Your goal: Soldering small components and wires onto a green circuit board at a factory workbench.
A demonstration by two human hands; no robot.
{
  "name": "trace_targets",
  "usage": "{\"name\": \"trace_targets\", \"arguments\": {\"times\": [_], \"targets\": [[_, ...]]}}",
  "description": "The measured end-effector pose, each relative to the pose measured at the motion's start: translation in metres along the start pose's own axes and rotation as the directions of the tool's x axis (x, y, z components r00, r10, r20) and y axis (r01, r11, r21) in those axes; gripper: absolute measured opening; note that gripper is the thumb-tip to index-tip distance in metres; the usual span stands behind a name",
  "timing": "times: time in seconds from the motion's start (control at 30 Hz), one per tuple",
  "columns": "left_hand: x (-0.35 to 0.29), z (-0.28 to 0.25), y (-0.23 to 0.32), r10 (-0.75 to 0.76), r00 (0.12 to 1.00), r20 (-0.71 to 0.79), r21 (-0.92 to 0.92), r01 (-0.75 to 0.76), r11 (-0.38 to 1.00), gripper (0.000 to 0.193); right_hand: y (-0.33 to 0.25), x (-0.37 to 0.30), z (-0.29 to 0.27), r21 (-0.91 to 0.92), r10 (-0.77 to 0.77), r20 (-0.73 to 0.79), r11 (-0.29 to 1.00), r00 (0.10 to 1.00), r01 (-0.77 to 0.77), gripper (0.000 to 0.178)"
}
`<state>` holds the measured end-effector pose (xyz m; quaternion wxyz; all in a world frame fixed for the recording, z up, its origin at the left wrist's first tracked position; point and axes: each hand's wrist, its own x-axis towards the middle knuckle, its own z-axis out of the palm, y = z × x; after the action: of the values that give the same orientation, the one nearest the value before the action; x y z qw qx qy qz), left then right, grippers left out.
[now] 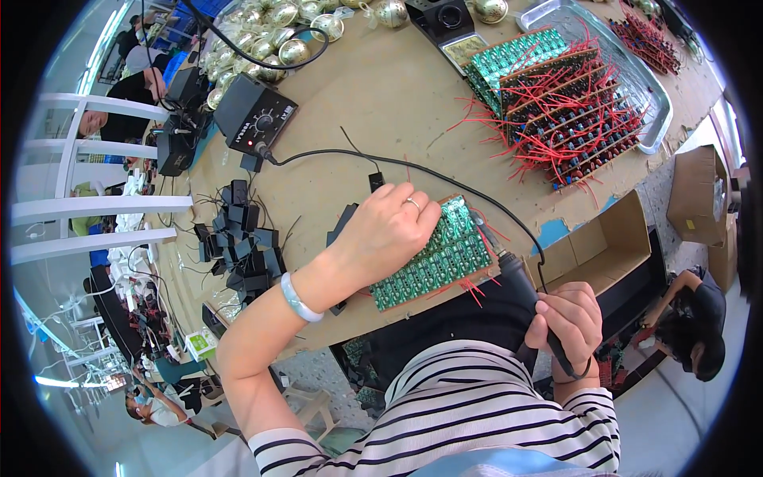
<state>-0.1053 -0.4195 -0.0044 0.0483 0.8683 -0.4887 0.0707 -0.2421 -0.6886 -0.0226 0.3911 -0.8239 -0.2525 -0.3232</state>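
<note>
My right hand [569, 322] grips a soldering iron [518, 278], fingers wrapped round its dark handle. The iron's metal tip points at the right edge of a green circuit board panel [433, 266], which lies tilted on the table in front of me. My left hand [389, 226], with a ring and a pale bangle on that arm, rests closed over the panel's upper left part. Whatever its fingertips pinch is hidden beneath them. Just beyond those fingers sits a small black block [376, 182] with a thin lead. Red wires stick out along the panel's near edge.
A soldering station [256, 115] with a lit red lamp feeds the iron's cord across the table. Black wired blocks [238, 238] lie left; red-wired boards [568, 111] are stacked beside a metal tray [658, 119]. Round gold parts [266, 36] fill the back. A cardboard box [608, 246] stands right.
</note>
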Motion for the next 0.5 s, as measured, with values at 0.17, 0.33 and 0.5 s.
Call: {"name": "trace_targets", "arguments": {"times": [0.17, 0.33, 0.5], "targets": [[0.001, -0.001, 0.002, -0.016, 1.000, 0.014, -0.046, 0.016, 0.999, 0.025, -0.001, -0.001, -0.001, -0.029, 0.010, -0.014, 1.000, 1.000, -0.010, 0.013], [0.001, -0.004, 0.004, -0.043, 0.999, 0.032, -0.052, 0.045, 0.998, 0.022, -0.001, -0.002, -0.004, -0.024, 0.018, -0.024, 1.000, 1.000, -0.019, 0.013], [0.004, -0.013, -0.003, -0.411, 0.891, -0.191, -0.257, 0.359, 0.897, 0.023, -0.003, -0.005, -0.006, -0.034, 0.043, -0.024, 0.998, 0.999, -0.043, 0.008]]}}
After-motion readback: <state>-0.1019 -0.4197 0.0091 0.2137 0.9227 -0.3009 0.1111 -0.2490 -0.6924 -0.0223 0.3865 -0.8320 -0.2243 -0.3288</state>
